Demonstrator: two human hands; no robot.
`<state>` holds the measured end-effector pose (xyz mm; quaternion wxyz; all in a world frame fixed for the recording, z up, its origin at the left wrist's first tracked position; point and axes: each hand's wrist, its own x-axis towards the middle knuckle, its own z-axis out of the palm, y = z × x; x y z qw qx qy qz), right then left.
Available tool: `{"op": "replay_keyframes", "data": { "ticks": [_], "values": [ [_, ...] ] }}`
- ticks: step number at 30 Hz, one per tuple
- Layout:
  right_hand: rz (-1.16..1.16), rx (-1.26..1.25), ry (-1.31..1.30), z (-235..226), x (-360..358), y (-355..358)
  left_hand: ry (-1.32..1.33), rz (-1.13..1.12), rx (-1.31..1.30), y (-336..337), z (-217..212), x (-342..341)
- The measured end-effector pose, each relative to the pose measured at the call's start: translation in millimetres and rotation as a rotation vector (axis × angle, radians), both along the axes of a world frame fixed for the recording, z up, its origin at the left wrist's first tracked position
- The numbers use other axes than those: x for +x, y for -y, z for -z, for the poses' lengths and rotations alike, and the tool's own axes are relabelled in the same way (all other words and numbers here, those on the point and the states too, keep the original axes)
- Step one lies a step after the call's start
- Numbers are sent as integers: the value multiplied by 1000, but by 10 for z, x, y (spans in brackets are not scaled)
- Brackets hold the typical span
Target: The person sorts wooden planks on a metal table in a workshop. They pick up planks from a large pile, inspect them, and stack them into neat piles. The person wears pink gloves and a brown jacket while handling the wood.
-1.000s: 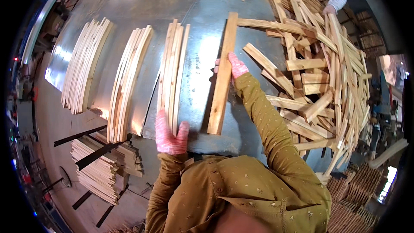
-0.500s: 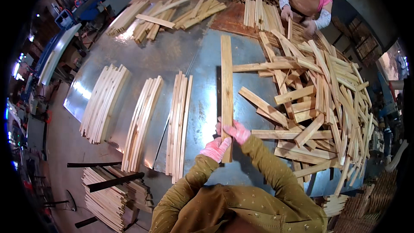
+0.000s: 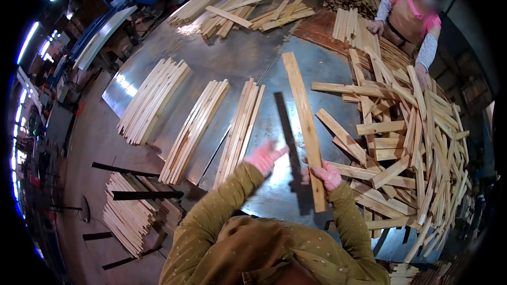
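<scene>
Shiny metal table (image 3: 211, 55), long grained board (image 3: 303, 129), pink-gloved right grip (image 3: 328, 175)

Board (image 3: 305, 132) — honey-brown; gloves (image 3: 331, 176) — pink

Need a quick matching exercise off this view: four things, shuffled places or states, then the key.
1. Right hand
2. Left hand
3. Jumbled pile
4. Co-worker

A. Heaped to the right of the held plank
B. Wears a pink top
C. Grips the plank near its close end
D. Holds nothing, looks blurred

Pairs: 1-C, 2-D, 3-A, 4-B
</scene>
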<state>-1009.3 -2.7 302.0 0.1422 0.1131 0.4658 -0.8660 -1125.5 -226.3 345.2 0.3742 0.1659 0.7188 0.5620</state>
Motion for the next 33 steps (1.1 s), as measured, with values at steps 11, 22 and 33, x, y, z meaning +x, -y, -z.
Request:
{"op": "replay_keyframes", "data": {
  "ticks": [11,22,33],
  "values": [
    [155,-232,-171,54,-684,267,641,31,202,-240,163,522],
    [-13,695,-152,48,172,-10,-263,-127,-117,79,-324,348],
    [299,1941,-616,-1170,1693,-697,-903,1075,-398,-447,-676,14]
  ]
}}
